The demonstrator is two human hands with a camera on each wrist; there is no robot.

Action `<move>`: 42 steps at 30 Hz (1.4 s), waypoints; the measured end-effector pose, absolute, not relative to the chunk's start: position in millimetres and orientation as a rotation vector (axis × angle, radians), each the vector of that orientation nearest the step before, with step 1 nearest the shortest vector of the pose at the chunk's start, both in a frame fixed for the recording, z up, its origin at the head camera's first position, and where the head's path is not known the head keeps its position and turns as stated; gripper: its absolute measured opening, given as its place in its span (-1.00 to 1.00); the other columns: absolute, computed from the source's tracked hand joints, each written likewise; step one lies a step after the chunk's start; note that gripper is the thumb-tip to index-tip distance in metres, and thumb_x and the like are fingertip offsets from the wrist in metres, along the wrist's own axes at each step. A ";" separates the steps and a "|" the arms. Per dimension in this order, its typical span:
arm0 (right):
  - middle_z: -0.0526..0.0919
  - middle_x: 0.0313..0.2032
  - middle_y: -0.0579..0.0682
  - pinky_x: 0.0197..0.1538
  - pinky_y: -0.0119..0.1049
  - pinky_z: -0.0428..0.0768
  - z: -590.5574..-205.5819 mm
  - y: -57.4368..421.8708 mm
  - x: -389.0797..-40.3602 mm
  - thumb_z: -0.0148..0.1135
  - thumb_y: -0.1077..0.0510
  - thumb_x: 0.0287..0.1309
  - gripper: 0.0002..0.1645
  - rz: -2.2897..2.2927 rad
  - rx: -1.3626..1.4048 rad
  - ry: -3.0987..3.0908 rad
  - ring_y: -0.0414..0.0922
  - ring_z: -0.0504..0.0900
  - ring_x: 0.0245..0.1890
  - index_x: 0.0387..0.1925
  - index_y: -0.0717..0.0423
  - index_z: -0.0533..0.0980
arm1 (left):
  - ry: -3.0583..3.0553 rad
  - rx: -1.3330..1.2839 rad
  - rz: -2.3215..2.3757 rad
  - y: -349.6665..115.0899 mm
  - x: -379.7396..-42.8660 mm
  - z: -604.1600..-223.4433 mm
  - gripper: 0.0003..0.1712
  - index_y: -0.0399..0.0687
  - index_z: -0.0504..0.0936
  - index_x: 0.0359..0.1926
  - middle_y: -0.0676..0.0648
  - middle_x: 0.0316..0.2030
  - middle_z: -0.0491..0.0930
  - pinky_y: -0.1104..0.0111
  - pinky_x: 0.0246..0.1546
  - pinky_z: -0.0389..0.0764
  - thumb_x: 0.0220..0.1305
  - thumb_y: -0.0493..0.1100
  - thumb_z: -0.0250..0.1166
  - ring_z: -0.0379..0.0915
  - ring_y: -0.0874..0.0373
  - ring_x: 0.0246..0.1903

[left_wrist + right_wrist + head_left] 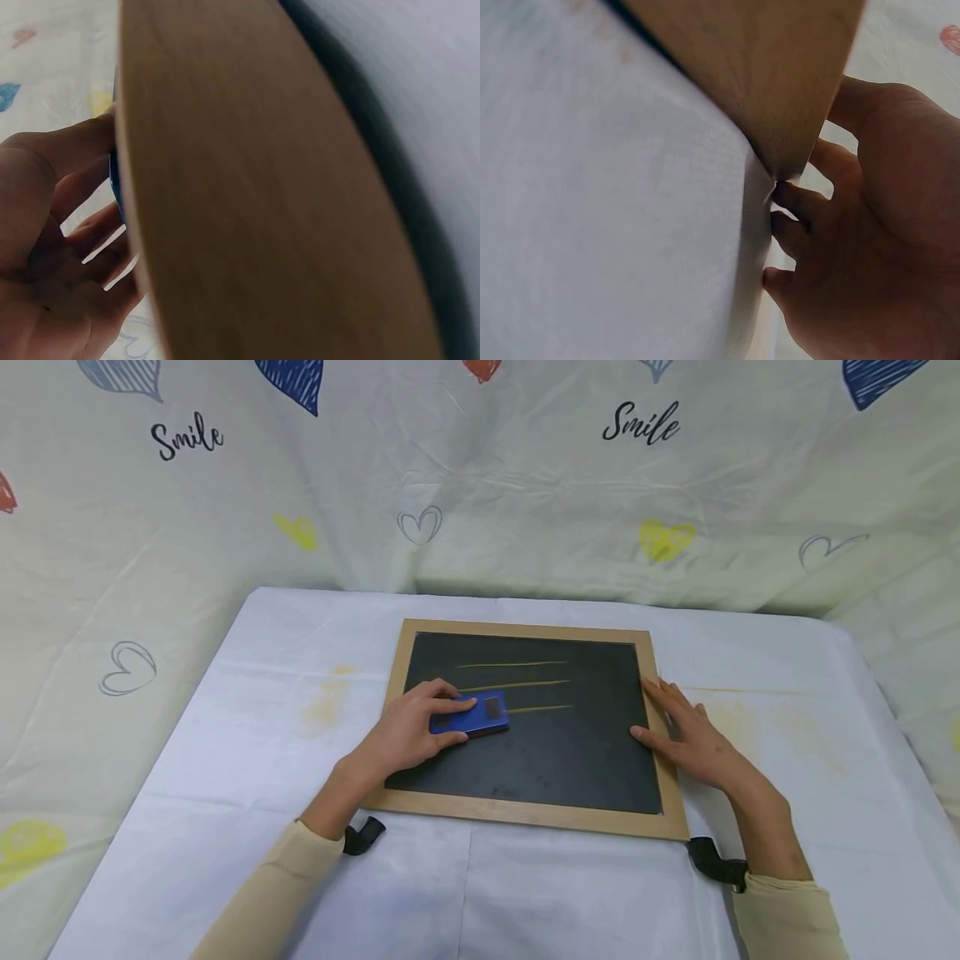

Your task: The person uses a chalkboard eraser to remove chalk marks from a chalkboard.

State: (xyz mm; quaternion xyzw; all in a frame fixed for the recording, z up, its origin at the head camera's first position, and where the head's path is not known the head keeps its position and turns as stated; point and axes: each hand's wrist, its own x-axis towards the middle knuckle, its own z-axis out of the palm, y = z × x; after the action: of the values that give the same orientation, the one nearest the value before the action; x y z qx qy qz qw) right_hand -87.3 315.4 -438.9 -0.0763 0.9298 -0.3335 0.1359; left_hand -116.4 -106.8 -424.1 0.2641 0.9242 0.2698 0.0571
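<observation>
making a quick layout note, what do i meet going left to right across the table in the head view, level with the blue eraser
Smudge, left hand, blue eraser, lowest yellow line, right hand.

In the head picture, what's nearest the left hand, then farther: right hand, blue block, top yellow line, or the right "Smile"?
From the left hand:
1. Blue block, in its grip.
2. Top yellow line, on the board, just beyond.
3. Right hand, at the board's right edge.
4. Right "Smile", up on the backdrop.
</observation>
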 end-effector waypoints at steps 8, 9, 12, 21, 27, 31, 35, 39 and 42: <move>-0.25 0.65 0.37 0.55 0.42 -0.51 -439.4 315.3 -87.3 0.23 -0.16 0.47 0.08 -0.961 -0.224 2.687 0.35 -0.37 0.67 0.70 0.02 -0.16 | 2.794 0.789 0.781 -97.9 -119.8 -424.6 -0.40 0.19 0.64 0.34 -0.06 0.24 0.56 0.08 0.22 0.63 0.29 0.05 0.50 0.51 -0.04 0.28; -0.25 0.65 0.37 0.55 0.42 -0.51 -439.5 315.3 -87.5 0.23 -0.16 0.47 0.08 -0.958 -0.223 2.688 0.35 -0.37 0.67 0.70 0.02 -0.16 | 2.791 0.787 0.780 -96.6 -120.2 -424.2 -0.40 0.19 0.64 0.34 -0.06 0.24 0.56 0.08 0.23 0.63 0.29 0.06 0.50 0.50 -0.03 0.28; -0.25 0.65 0.37 0.55 0.43 -0.51 -439.6 315.2 -87.6 0.23 -0.16 0.46 0.08 -0.954 -0.218 2.691 0.35 -0.36 0.67 0.70 0.02 -0.16 | 2.788 0.792 0.790 -93.1 -121.1 -424.3 -0.40 0.18 0.64 0.34 -0.06 0.25 0.55 0.08 0.25 0.62 0.29 0.06 0.50 0.50 -0.03 0.28; -0.25 0.65 0.37 0.56 0.43 -0.47 -441.3 315.7 -87.2 0.23 -0.16 0.46 0.08 -0.947 -0.225 2.702 0.35 -0.33 0.66 0.70 0.01 -0.14 | 2.781 0.806 0.804 -83.9 -120.8 -425.7 -0.40 0.17 0.64 0.34 -0.06 0.25 0.55 0.08 0.26 0.61 0.29 0.05 0.50 0.50 -0.03 0.28; -0.24 0.65 0.39 0.57 0.42 -0.47 -440.2 315.1 -87.4 0.23 -0.16 0.47 0.08 -0.941 -0.222 2.708 0.35 -0.33 0.67 0.70 0.04 -0.14 | 2.776 0.820 0.778 -74.8 -123.9 -424.6 -0.39 0.19 0.62 0.36 -0.05 0.27 0.54 0.11 0.28 0.60 0.31 0.07 0.49 0.49 0.00 0.29; -0.23 0.64 0.40 0.57 0.42 -0.47 -439.7 314.8 -87.5 0.22 -0.16 0.47 0.07 -0.938 -0.226 2.710 0.35 -0.33 0.66 0.70 0.05 -0.14 | 2.771 0.821 0.756 -69.8 -125.4 -423.9 -0.39 0.21 0.61 0.36 -0.04 0.27 0.54 0.11 0.29 0.60 0.32 0.07 0.47 0.48 0.00 0.30; -0.24 0.64 0.40 0.57 0.42 -0.47 -438.7 315.3 -88.2 0.22 -0.16 0.47 0.07 -0.940 -0.226 2.705 0.35 -0.33 0.66 0.70 0.04 -0.14 | 2.769 0.816 0.725 -63.9 -126.2 -422.4 -0.39 0.22 0.59 0.38 -0.03 0.29 0.53 0.12 0.32 0.58 0.33 0.08 0.46 0.47 0.01 0.32; -0.24 0.64 0.40 0.57 0.42 -0.46 -439.2 315.1 -88.8 0.22 -0.16 0.47 0.07 -0.941 -0.228 2.703 0.35 -0.34 0.66 0.70 0.06 -0.14 | 2.763 0.805 0.702 -57.2 -126.3 -420.2 -0.37 0.23 0.57 0.40 -0.04 0.31 0.52 0.12 0.34 0.56 0.33 0.08 0.46 0.45 0.01 0.34; -0.24 0.64 0.41 0.56 0.43 -0.46 -440.1 314.9 -88.8 0.22 -0.16 0.47 0.07 -0.942 -0.232 2.705 0.36 -0.33 0.66 0.69 0.07 -0.13 | 2.754 0.796 0.689 -52.3 -126.2 -418.2 -0.36 0.23 0.56 0.41 -0.05 0.31 0.52 0.12 0.34 0.56 0.34 0.08 0.46 0.44 0.00 0.34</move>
State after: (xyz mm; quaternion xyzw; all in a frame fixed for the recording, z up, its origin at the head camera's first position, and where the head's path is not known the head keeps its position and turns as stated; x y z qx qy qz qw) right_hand -88.8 314.9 -440.1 -0.0798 0.9329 -0.3247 0.1334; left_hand -126.2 -52.3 -418.2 0.2687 0.9297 0.2328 0.0964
